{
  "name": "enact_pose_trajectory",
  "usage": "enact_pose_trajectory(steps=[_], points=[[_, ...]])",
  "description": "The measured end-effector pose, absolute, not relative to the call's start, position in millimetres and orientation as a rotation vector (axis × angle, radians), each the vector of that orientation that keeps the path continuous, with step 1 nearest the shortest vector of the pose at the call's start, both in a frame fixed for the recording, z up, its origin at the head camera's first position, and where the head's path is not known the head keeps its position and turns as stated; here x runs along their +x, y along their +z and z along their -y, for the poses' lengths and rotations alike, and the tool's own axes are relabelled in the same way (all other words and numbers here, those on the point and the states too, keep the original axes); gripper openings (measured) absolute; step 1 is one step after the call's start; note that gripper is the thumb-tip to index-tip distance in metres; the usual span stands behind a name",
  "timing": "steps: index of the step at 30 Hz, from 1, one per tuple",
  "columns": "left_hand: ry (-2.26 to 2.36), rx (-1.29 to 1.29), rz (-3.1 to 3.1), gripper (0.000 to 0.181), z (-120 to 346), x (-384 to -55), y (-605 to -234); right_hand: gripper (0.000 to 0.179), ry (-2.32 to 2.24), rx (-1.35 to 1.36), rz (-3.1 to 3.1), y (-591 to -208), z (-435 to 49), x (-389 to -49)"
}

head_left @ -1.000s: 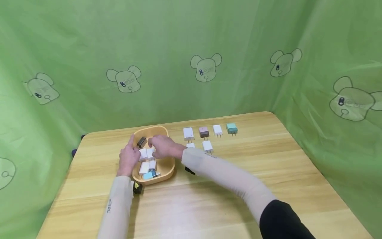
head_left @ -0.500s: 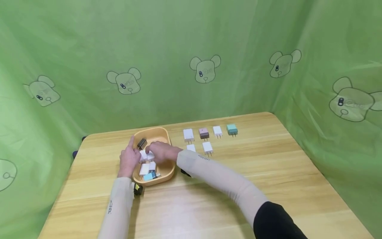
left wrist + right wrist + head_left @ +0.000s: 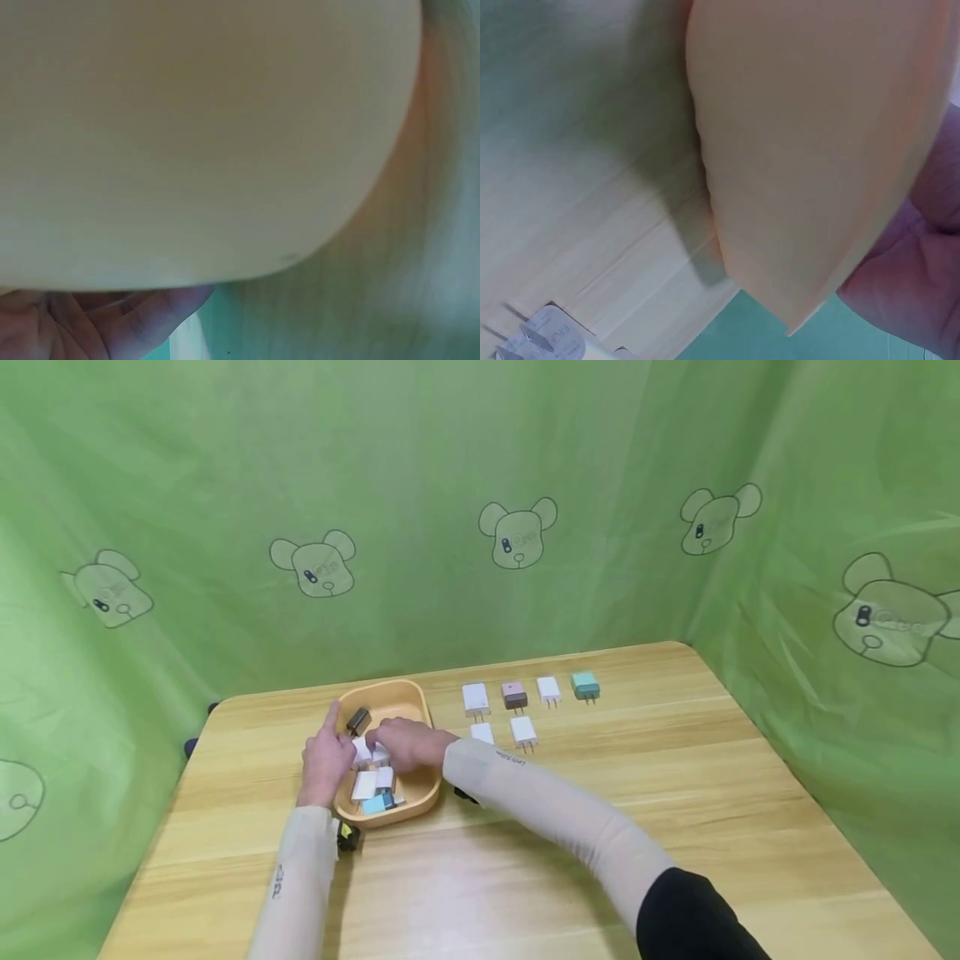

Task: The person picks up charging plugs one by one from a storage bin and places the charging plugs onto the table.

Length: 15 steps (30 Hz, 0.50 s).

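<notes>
An orange plastic basket [image 3: 420, 808] stands at the left of the table and holds several charger plugs. My left hand [image 3: 324, 766] grips its left rim, index finger pointing along the edge and thumb over the inner side. Reaching in from the right, my right hand [image 3: 411, 743] has its fingers curled down onto a white charger plug [image 3: 381, 755]; its thumb is hidden. A black charger plug [image 3: 358, 721] lies behind that hand; another white charger plug [image 3: 365, 785] and a blue one [image 3: 372, 804] lie nearer. The basket wall [image 3: 210, 135] fills most of the left wrist view.
Several charger plugs lie in rows right of the basket: a large white one [image 3: 475, 697], a pink and brown one [image 3: 514, 695] and a green one [image 3: 585, 685] at the back, and a white one [image 3: 522, 730] in front. A green curtain [image 3: 420, 527] hangs behind the table [image 3: 675, 793].
My right hand has moved slightly down and toward me, its fingers now over the white charger plug. My left hand stays at the rim.
</notes>
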State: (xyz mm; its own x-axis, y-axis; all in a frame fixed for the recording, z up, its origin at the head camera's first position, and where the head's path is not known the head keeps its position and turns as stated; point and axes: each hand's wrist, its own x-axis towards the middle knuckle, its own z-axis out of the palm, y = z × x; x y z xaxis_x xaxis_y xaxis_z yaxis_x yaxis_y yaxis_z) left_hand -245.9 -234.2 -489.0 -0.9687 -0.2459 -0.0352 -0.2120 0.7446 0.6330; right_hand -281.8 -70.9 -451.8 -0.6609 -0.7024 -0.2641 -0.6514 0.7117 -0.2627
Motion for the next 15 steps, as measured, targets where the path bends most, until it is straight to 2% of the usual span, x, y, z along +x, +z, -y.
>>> enact_pose_trajectory(steps=[15], points=[[-1.070,0.365,2.878,0.070,235.0,-245.1,-490.8,0.057,-0.229,-1.048,-2.569,-453.5,71.7,-280.6]])
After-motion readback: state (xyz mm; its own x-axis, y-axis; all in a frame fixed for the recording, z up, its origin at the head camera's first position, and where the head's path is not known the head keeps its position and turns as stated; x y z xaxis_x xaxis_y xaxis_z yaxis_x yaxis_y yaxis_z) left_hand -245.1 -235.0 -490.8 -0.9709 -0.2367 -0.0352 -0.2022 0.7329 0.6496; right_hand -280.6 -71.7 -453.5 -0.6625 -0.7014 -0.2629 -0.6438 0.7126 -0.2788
